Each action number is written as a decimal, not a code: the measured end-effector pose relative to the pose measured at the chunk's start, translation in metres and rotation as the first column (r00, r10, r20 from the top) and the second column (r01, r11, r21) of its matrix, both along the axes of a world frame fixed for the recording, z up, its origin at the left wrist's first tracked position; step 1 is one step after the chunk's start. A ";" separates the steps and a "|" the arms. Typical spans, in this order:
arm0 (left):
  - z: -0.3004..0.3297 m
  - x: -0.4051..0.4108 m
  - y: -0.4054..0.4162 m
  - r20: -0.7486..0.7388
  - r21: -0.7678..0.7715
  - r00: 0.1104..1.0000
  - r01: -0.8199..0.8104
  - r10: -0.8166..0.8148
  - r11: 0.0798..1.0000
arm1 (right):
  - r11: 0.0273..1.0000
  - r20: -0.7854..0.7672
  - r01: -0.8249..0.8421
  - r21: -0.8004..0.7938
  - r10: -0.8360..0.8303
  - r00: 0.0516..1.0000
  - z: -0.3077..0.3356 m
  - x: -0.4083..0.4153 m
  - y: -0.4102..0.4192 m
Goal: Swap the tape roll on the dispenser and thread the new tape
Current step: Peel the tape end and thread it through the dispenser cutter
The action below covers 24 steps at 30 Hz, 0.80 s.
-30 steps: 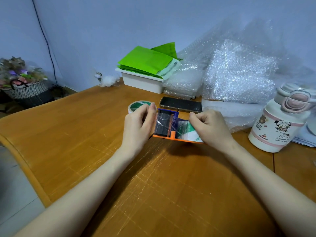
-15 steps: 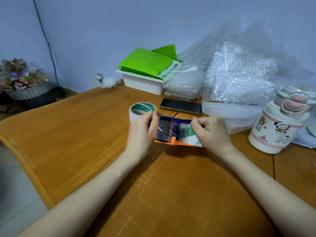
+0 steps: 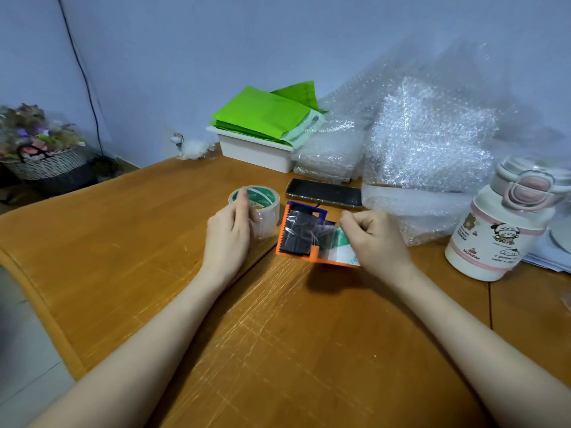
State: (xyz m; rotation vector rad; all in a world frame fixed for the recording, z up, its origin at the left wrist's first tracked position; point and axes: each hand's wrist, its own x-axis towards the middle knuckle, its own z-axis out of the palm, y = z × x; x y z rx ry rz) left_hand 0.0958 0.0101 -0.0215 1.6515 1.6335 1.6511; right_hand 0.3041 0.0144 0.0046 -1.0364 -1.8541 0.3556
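Pale blue walls back a scratched wooden table (image 3: pixel 129 242) where a person works at a tape dispenser (image 3: pixel 304 239). The orange dispenser, blue along its far edge, lies on its side near the middle of the table, its toothed blade edge facing left. A roll with a green-and-white core sits in it at the right end, and clear tape (image 3: pixel 312 230) stretches from there across the dark roller, wrinkled and shiny.

The right hand (image 3: pixel 375 242) has its fingers curled down over the dispenser's right end, gripping the body and covering most of the roll. The left hand (image 3: pixel 228 239) rests against a second tape roll (image 3: pixel 258 208), which stands flat on the table just left of the dispenser; its fingers are fairly straight, one reaching up over the roll's near rim, and I cannot tell whether the thumb closes round it. That roll has clear tape and a green-printed core, and stands apart from the dispenser by a narrow gap.

Behind the dispenser lies a dark phone (image 3: pixel 324 193). Farther back, a white bin (image 3: pixel 256 152) carries green mailers (image 3: pixel 265 114), beside heaps of bubble wrap (image 3: pixel 426 140). A white-and-pink bottle (image 3: pixel 500 227) stands at the right, and a flower basket (image 3: pixel 43 149) sits off the table at far left.
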 end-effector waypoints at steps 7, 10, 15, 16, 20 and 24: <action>0.002 -0.020 -0.002 0.061 -0.072 0.996 0.075 -0.070 0.995 | 1.000 0.003 0.025 -0.003 -0.025 1.000 0.004 0.000 -0.003; 0.003 -0.029 -0.006 -0.016 -0.055 0.998 0.067 -0.068 0.996 | 0.999 0.001 0.039 -0.002 -0.039 0.999 0.005 -0.001 -0.005; 0.007 -0.038 -0.010 -0.111 -0.037 0.987 0.111 -0.114 0.993 | 0.993 0.142 0.091 0.076 -0.102 0.985 0.001 0.001 -0.004; 0.007 -0.040 -0.010 -0.131 -0.039 0.985 0.109 -0.113 0.993 | 0.991 0.182 0.101 0.089 -0.116 0.976 -0.001 0.001 -0.004; 0.008 -0.041 -0.010 -0.157 -0.041 0.981 0.106 -0.111 0.993 | 0.987 0.355 0.097 0.128 -0.137 0.925 -0.006 -0.002 -0.006; 0.008 -0.040 -0.010 -0.176 -0.040 0.979 0.096 -0.102 0.995 | 0.989 0.458 0.072 0.127 -0.123 0.881 -0.008 -0.005 -0.009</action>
